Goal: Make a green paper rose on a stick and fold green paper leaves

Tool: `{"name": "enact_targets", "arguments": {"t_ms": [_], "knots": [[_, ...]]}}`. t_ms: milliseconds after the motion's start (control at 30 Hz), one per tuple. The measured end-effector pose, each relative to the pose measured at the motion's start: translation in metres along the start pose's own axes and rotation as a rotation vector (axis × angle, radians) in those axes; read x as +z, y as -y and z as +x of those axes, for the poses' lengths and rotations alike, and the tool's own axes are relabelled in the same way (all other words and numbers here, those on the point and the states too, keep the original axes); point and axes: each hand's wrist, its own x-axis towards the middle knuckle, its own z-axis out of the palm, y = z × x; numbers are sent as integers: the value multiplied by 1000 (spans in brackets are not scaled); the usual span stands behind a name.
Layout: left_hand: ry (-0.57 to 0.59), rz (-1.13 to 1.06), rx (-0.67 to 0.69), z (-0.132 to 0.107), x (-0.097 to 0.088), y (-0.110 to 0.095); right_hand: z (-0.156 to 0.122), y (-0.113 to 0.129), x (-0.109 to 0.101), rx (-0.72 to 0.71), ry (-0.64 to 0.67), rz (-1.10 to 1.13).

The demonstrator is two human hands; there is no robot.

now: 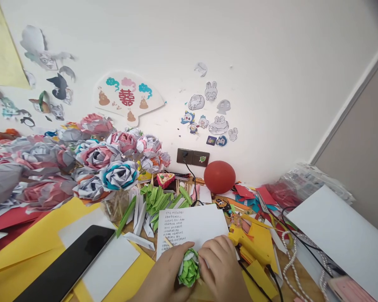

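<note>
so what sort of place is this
Likely a paper-craft workspace, perhaps at home: big paper flowers are massed on the left, a green paper flower is in hand, and a yellow tool that looks like a glue gun lies to the right.

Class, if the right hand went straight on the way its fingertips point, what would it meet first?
The green paper flower, most likely; the left hand lies on its far side. Whether the right hand touches the flower now is hard to tell.
</note>
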Motion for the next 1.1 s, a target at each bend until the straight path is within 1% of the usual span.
{"name": "enact_targets", "arguments": {"t_ms": [267,433,667,767,900,1000,1100], "knots": [[32,-15,-82,2,-6,-12,-1,1,0,19,-19,37],[75,-55,-126,6,-13,-19,-4,3,4,38,-37,59],[83,-63,-117,7,-15,-22,-6,5,4,35,-47,44],[94,-52,-120,8,-16,-23,-6,5,2,40,-40,70],[129,-45,-127,12,-20,-28,-6,6,-1,-2,-25,104],[148,-36,-146,13,-22,-31,-7,7,-1,10,-7,122],[135,-60,-161,13,-23,-32,-7,7,0,17,6,157]]}}
